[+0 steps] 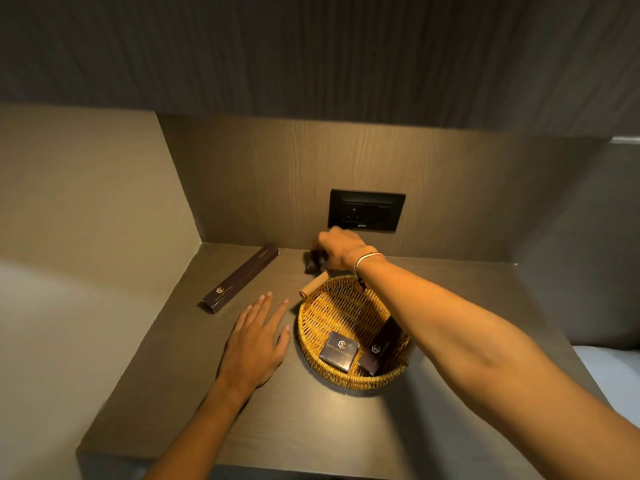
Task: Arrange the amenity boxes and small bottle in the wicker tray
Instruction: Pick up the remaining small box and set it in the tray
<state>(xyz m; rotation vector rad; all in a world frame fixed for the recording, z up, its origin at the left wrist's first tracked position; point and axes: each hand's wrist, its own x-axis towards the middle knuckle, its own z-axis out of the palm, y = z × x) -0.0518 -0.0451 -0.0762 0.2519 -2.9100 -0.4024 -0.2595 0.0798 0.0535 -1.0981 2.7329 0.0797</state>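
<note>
While a person's right hand (341, 249) reaches to the back of a dark wood-grain counter (194, 403), its fingers curl down over a small dark object (313, 263) that sits against the rear wall panel, just beyond the round wicker tray (313, 341). Blur and shadow leave it unclear whether the object is the small bottle or a box, and whether the fingers have fully closed on it. A pale wristband (367, 257) circles the right wrist, and the forearm passes over the right side of the tray.

The left hand (258, 337) lies flat and open on the counter, fingers spread, holding nothing, just to the left of the tray without clearly touching it.

Inside the tray, a square dark amenity box (338, 351) with a gold logo lies near the front rim, and a second, longer dark box (379, 348) leans beside it to the right, partly under the forearm. A wooden handle (313, 284) sits on the tray's far left rim.

A long, narrow dark box (239, 280) lies on the counter well to the left of the tray, angled toward the back corner. A black socket plate (365, 210) is set in the wall above the right hand.
</note>
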